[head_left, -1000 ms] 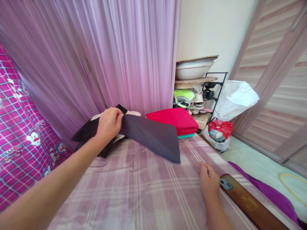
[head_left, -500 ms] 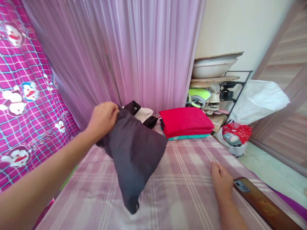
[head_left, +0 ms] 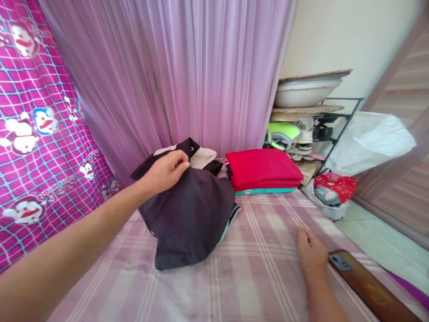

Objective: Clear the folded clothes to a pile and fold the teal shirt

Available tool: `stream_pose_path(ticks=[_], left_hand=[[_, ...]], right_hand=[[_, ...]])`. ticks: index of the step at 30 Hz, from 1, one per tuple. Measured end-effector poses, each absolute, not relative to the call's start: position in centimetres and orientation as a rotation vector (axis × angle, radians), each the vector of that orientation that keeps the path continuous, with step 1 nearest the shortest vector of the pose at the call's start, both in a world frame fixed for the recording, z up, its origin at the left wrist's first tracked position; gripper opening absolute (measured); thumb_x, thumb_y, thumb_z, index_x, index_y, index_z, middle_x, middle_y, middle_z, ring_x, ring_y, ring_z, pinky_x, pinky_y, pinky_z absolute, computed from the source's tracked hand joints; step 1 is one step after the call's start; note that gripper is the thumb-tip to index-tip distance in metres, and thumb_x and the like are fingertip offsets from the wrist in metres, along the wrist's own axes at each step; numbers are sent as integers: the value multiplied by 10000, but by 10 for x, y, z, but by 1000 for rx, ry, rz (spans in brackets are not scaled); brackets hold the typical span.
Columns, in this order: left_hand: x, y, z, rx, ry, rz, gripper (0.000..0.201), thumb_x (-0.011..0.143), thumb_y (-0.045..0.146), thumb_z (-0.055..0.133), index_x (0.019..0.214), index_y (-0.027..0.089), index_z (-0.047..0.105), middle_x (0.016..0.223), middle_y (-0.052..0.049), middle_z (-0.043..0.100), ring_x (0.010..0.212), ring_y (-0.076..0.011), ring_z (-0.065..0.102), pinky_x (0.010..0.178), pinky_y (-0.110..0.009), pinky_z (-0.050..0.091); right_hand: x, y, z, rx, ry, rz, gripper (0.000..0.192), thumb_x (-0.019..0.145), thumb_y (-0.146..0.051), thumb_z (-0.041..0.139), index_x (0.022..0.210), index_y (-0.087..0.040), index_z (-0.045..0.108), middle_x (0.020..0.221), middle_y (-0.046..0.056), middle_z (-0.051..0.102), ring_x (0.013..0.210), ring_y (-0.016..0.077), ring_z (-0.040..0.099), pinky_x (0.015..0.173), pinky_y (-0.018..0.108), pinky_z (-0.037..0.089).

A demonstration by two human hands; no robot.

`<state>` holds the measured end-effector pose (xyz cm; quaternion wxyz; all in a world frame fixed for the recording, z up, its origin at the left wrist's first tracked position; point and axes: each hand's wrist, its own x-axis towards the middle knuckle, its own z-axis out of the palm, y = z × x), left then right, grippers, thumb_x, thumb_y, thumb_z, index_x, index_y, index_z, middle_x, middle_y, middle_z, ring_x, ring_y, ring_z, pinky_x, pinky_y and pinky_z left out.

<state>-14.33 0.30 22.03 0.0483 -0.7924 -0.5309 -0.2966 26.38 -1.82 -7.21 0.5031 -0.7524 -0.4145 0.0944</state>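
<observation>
My left hand [head_left: 166, 172] pinches the top edge of a dark grey garment [head_left: 189, 219] that droops onto the pink plaid bedsheet [head_left: 254, 273]. Its lower part rests on the sheet, and a strip of teal shows at its right edge. Behind it lies a black and white piece of clothing [head_left: 201, 157]. My right hand [head_left: 310, 252] lies flat on the sheet at the right, fingers together, next to a phone in a brown case [head_left: 365, 284]. A folded red stack [head_left: 263, 169] on a teal layer sits at the far end of the bed.
A pink curtain [head_left: 187, 76] hangs behind the bed and a magenta cartoon-print cloth [head_left: 36, 134] on the left. A black rack [head_left: 311, 129] with a basin and shoes stands at the right, with a white plastic bag [head_left: 368, 138] and a red bag [head_left: 333, 188] on the floor.
My left hand swung the grey garment from stretched out in the air to the left and lowered it onto the sheet. My right hand stayed flat beside the phone.
</observation>
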Motion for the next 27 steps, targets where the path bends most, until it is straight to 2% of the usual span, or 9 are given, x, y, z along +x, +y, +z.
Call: stream_pose_path(ticks=[3,6,10,12,14,17,20,24,27], left_hand=[[-155,11,195,-2345,-1807,-873,216,885,391,410,824,232,544,777,-9,634,747,-173,595,731,-336,511],[-173,16,168,-2448,-1874,-729,311,858,503,488,963,231,596,990,-47,694,924,-221,649,850,-377,525],[-174,3,120,-2490,-1972,-445,700,744,595,650,1309,206,510,1328,-121,613,1171,-305,610,979,-404,489],[-163,-9,98,-2447,-2006,-298,553,817,545,601,1263,221,554,1261,-110,657,1132,-288,635,959,-382,494],[-150,-18,87,-2427,-1946,-213,298,913,443,494,1079,242,638,1090,-80,716,1034,-255,670,922,-358,495],[-142,-9,111,-2338,-1866,-320,228,941,340,450,890,242,650,922,-47,723,894,-225,681,820,-328,502],[-152,25,179,-2021,-1840,-820,213,940,293,447,845,222,624,864,-17,698,855,-196,654,781,-306,492],[-167,67,252,-1590,-1565,-1529,304,987,234,319,977,146,609,921,-28,680,907,-159,620,864,-325,489],[-167,72,237,-1804,-1849,-1125,337,988,274,322,1070,160,629,1033,-59,703,1052,-200,623,901,-341,493]], right_hand=[[265,-18,-75,-1812,-1009,210,517,729,-506,420,873,-141,757,775,117,729,781,285,634,742,367,485],[264,-17,-75,-1798,-1007,228,515,727,-513,430,871,-142,757,794,122,737,797,285,642,747,362,488],[262,-16,-73,-1802,-1023,230,526,712,-506,417,868,-133,753,877,146,745,860,300,650,784,370,484],[262,-16,-74,-1823,-1045,206,544,713,-511,396,869,-131,753,886,151,740,865,305,646,769,375,478],[263,-15,-75,-1845,-1070,188,550,723,-515,386,876,-136,754,870,148,736,856,304,638,740,371,471],[265,-14,-78,-1859,-1090,194,530,736,-509,403,890,-144,755,844,134,733,844,295,628,723,359,462],[266,-15,-79,-1870,-1076,186,519,738,-500,407,890,-145,754,849,132,732,853,296,625,739,360,462],[265,-16,-79,-1863,-1079,206,508,735,-496,416,897,-154,756,878,131,741,861,294,631,763,364,465],[265,-15,-79,-1831,-1070,223,493,731,-498,425,878,-160,753,884,128,743,864,288,634,770,358,467]])
